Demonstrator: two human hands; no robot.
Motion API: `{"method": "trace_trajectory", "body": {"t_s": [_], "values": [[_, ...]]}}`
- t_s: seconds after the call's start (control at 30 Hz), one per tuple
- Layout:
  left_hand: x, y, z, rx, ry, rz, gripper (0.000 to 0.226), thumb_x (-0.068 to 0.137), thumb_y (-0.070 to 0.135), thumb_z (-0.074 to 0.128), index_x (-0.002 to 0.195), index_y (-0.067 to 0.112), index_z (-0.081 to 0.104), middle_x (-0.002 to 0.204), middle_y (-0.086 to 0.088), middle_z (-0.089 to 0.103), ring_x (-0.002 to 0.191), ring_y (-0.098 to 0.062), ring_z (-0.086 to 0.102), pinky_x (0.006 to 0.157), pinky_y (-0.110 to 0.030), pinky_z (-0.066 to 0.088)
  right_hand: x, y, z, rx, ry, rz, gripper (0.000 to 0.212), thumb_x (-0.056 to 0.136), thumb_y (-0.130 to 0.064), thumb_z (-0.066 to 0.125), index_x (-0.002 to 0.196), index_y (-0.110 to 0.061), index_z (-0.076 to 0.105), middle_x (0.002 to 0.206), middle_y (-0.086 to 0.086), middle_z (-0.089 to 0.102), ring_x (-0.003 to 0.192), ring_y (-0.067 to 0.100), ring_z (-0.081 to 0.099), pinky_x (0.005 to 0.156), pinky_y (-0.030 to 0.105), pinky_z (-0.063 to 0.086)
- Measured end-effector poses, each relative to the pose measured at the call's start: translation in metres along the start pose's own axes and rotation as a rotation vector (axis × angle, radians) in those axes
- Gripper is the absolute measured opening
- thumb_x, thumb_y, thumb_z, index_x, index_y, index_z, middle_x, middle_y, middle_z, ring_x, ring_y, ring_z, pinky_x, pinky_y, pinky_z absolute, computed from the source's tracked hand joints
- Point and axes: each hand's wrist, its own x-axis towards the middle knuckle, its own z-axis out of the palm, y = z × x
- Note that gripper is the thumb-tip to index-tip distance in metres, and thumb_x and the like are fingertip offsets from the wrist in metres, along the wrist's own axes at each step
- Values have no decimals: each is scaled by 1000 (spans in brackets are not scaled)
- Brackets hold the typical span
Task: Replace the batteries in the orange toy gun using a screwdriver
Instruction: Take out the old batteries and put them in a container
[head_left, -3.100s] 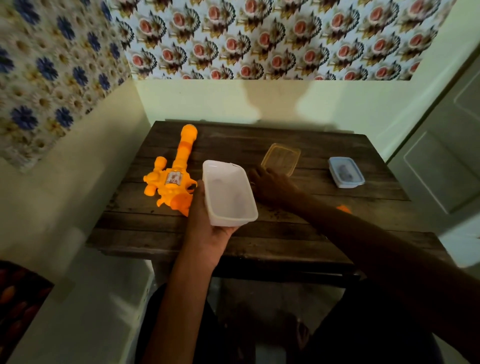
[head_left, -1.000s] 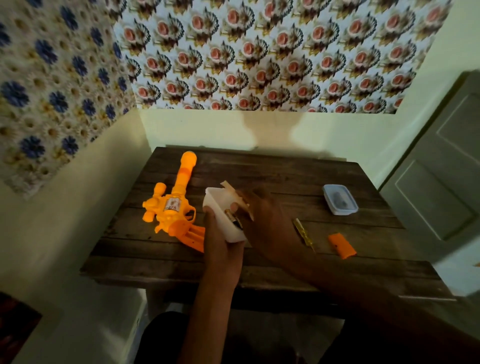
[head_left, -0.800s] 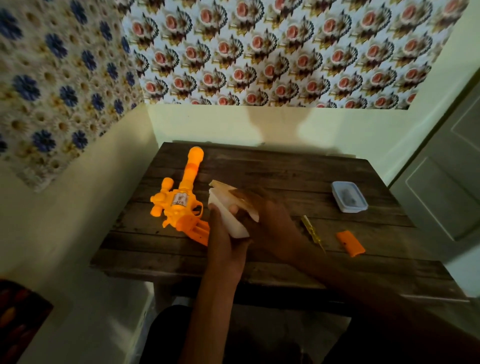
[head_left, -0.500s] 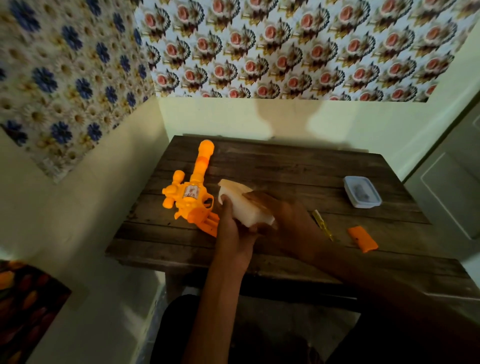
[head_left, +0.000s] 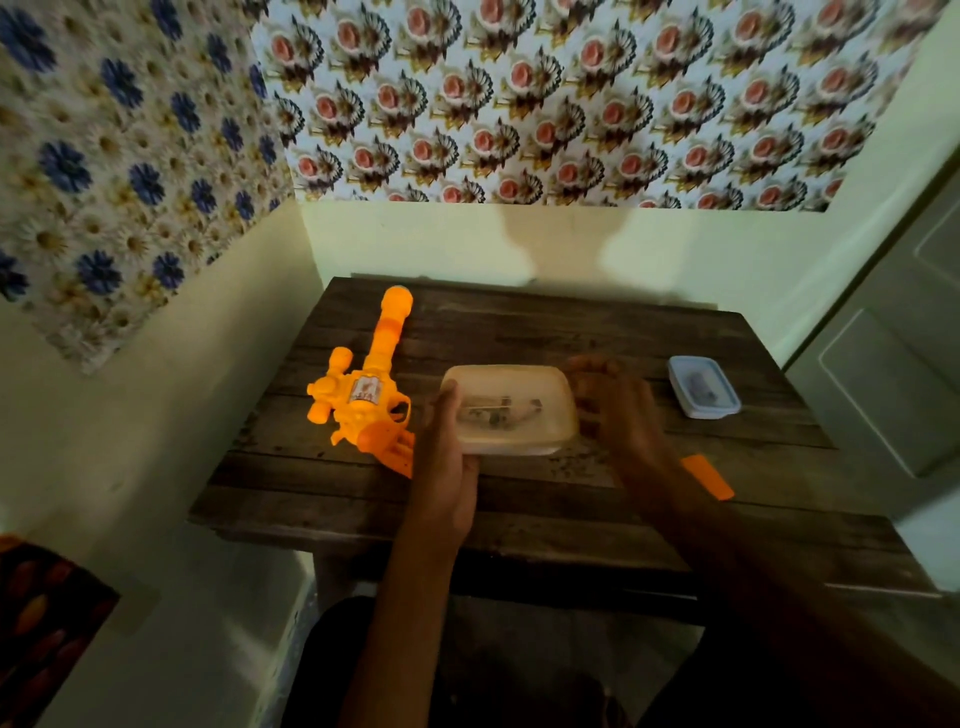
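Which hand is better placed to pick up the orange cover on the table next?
Right. The right hand appears free and the orange cover lies beside its forearm; the left hand grips the container.

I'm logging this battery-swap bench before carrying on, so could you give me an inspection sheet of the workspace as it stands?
Surface: dark wooden plank table, worn.
Job's things: orange plastic toy gun lying left; flat orange plastic cover lying right; screwdriver not seen.
Clutter: translucent rectangular lidded tub, small items inside; small clear lidded box far right.
Grips: left hand holds the tub's left edge; right hand blurred at its right edge, contact unclear.
Cables: nothing seen.
Surroundings: floral wallpaper; grey door.
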Motion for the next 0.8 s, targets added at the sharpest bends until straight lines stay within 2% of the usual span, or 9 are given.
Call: {"method": "trace_trajectory", "body": {"t_s": [0.07, 0.13, 0.27, 0.37, 0.47, 0.53, 0.63, 0.7, 0.8], "values": [[-8, -2, 8, 103, -11, 18, 80, 81, 59, 63, 145, 19, 36, 143, -2, 49, 129, -19, 51, 107, -43, 44, 1, -4, 4, 21, 30, 187, 26, 97, -48, 43, 86, -29, 57, 92, 4, 62, 82, 20, 61, 71, 37, 52], [-11, -2, 11, 67, -89, 42, 60, 91, 50, 53, 140, 18, 44, 135, -3, 57, 121, -17, 58, 101, -39, 48, 2, -9, 9, 65, 54, 257, 36, 92, -61, 40, 85, -29, 56, 91, 0, 60, 80, 19, 61, 62, 33, 51], [-6, 14, 12, 301, -132, -21, 44, 96, 53, 38, 121, 24, 60, 117, -7, 68, 103, -22, 66, 95, -45, 51, 6, -4, 6, -183, 229, 5, 56, 91, -64, 38, 66, -19, 61, 83, 11, 67, 83, 29, 64, 76, 44, 53], [-11, 22, 27, 576, 25, 7, 65, 90, 70, 32, 115, 19, 63, 111, -8, 66, 101, -26, 63, 90, -41, 51, 4, -2, 3, -194, 258, -32, 62, 92, -62, 40, 53, -17, 58, 73, 13, 68, 79, 31, 64, 81, 49, 51], [-11, 22, 38, 673, 106, 83, 94, 75, 86, 32, 129, 13, 55, 136, -19, 52, 123, -36, 50, 106, -51, 39, 3, -2, 2, -164, 273, -21, 58, 93, -61, 40, 56, -19, 57, 79, 13, 67, 89, 34, 62, 88, 52, 48], [-7, 21, 42, 633, 106, 88, 72, 80, 79, 39, 106, 17, 66, 124, -17, 60, 113, -33, 57, 101, -50, 44, 1, -4, -1, -42, 286, 43, 54, 94, -57, 43, 57, -17, 50, 73, -2, 56, 89, 29, 57, 92, 53, 46], [-1, 18, 47, 600, 110, 103, 46, 88, 64, 44, 71, 24, 60, 104, -13, 67, 97, -30, 64, 92, -50, 50, 2, -1, -5, 5, 306, 104, 41, 93, -56, 47, 80, -20, 61, 98, 6, 58, 103, 28, 53, 100, 50, 42], [0, 13, 51, 594, 102, 122, 48, 88, 65, 43, 75, 24, 63, 100, -10, 67, 98, -30, 63, 92, -50, 50, 6, 2, -7, 3, 337, 118, 56, 91, -58, 47, 112, -9, 64, 124, 16, 57, 115, 31, 52, 103, 49, 40], [-4, 10, 58, 610, 143, 198, 54, 92, 62, 41, 105, 18, 69, 103, -6, 64, 104, -29, 60, 96, -47, 47, 17, 5, -11, 35, 335, 244, 68, 89, -61, 48, 127, -5, 56, 132, 19, 53, 116, 33, 52, 94, 44, 46]]}}
